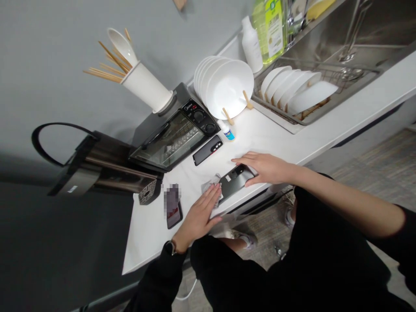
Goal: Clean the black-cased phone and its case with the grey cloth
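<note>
Close to the counter edge [260, 193], both hands [199, 214] press a grey phone [234, 180].

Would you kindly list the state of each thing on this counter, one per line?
Grey phone: flat, back up, under both hands.
Left hand: flat, pressing a wipe at the phone's end.
Right hand: flat, steadying the other end.
Black phone: lying flat, untouched.
Third phone: flat, screen lit.
Toaster oven: door shut.
Small bottle: capped, upright.
Plates: standing in a rack.

One head-worn camera looks steeply down, tilted sideways, from close above a white kitchen countertop [269, 134] toward the grey back wall [58, 52].
</note>
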Demonstrator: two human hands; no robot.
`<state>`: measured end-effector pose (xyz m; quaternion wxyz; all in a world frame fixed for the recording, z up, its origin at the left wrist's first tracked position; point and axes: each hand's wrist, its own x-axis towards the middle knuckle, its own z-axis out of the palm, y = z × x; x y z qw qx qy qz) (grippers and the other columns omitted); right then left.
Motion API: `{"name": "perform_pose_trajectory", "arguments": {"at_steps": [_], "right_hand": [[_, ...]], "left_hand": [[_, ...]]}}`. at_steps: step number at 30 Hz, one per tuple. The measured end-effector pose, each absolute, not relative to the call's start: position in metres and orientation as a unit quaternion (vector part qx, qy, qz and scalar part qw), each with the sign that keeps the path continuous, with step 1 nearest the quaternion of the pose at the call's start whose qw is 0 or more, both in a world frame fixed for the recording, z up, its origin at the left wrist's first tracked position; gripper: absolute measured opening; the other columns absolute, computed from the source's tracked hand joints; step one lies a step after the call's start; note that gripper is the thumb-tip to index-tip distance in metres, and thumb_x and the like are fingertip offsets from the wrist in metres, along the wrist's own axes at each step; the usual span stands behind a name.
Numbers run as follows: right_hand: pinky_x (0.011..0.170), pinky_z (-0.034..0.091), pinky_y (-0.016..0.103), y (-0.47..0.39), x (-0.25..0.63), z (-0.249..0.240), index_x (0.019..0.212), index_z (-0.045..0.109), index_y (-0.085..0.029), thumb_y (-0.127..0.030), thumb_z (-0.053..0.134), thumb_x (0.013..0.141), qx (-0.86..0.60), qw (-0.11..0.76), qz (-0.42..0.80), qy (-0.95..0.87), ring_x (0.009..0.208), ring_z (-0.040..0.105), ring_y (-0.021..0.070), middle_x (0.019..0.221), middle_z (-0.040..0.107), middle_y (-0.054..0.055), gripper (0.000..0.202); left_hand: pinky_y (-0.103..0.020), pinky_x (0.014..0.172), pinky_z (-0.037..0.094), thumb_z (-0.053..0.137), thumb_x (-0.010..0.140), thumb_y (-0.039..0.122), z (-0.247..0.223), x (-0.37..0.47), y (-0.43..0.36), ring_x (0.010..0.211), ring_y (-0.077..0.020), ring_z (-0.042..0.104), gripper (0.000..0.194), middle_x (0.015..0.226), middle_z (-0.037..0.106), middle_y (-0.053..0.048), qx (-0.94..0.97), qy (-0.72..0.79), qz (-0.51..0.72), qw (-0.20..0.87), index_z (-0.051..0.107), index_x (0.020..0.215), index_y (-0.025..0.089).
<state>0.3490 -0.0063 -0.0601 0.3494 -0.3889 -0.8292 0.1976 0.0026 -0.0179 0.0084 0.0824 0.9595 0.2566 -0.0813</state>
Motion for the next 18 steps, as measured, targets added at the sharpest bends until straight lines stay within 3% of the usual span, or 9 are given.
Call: {"name": "perform_pose_trajectory", "arguments": {"at_steps": [5,12,18], "right_hand": [[0.111,0.048,0.049,-0.007,0.349,-0.058,0.154,0.051,-0.022,-0.056,0.078,0.088,-0.385,0.349,0.185,-0.834,0.13,0.059,0.0321,0.142,0.064,0.015,0.079],[0.111,0.048,0.051,-0.01,0.349,-0.055,0.152,0.054,-0.021,-0.055,0.078,0.088,-0.39,0.351,0.192,-0.83,0.129,0.06,0.0339,0.14,0.065,0.016,0.076],[0.11,0.049,0.051,-0.011,0.348,-0.055,0.152,0.053,-0.023,-0.053,0.08,0.087,-0.398,0.348,0.185,-0.828,0.129,0.06,0.0337,0.141,0.065,0.015,0.077]], "left_hand": [[-0.053,0.131,0.029,0.046,0.107,0.053,0.004,-0.017,-0.026,0.163,-0.0319,0.017,0.083,0.176,0.017,-0.012,0.957,0.266,-0.081,0.086,0.003,0.17,0.021],[-0.051,0.129,0.034,0.047,0.108,0.042,0.0,-0.034,-0.029,0.16,-0.0294,0.028,0.077,0.176,0.019,-0.011,0.931,0.358,-0.027,0.061,0.002,0.17,0.028],[-0.049,0.127,0.038,0.05,0.108,0.034,-0.015,-0.053,-0.073,0.159,-0.0282,0.031,0.074,0.175,0.025,-0.01,0.906,0.422,0.003,0.03,0.01,0.17,0.03]]}}
